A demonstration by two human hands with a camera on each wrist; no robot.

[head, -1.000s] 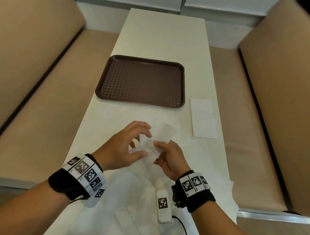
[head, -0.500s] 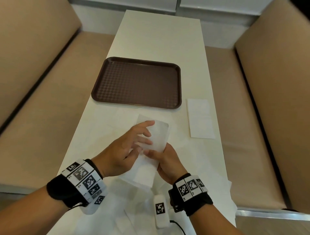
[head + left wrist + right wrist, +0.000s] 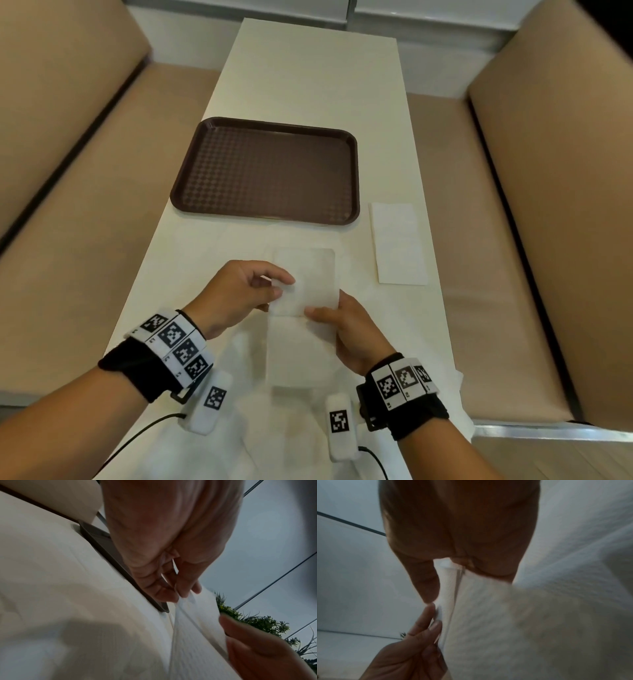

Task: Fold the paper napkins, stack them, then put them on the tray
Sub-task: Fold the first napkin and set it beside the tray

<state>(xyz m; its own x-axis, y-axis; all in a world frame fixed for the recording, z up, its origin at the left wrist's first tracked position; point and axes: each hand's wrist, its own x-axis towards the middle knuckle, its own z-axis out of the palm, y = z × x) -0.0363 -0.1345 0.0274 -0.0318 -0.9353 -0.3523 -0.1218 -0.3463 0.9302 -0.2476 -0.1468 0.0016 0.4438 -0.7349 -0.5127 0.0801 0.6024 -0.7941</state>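
Both hands hold one white paper napkin [image 3: 308, 284] above the table, its far half raised and its near half [image 3: 301, 353] hanging toward me. My left hand [image 3: 239, 291] pinches the napkin's left edge between thumb and fingertips [image 3: 173, 596]. My right hand [image 3: 352, 329] pinches its right edge, thumb [image 3: 426, 582] on top. A folded white napkin [image 3: 399, 241] lies on the table to the right. The brown tray [image 3: 270, 171] sits beyond the hands with nothing on it.
More unfolded white napkins [image 3: 239, 428] lie spread on the white table [image 3: 308, 75] near its front edge. Tan bench seats [image 3: 68, 240] run along both sides. A green plant [image 3: 257, 620] shows in the left wrist view.
The napkin has been opened out and straightened between the hands. My left fingers have closed into a pinch on its left edge, and both hands have spread a little apart.
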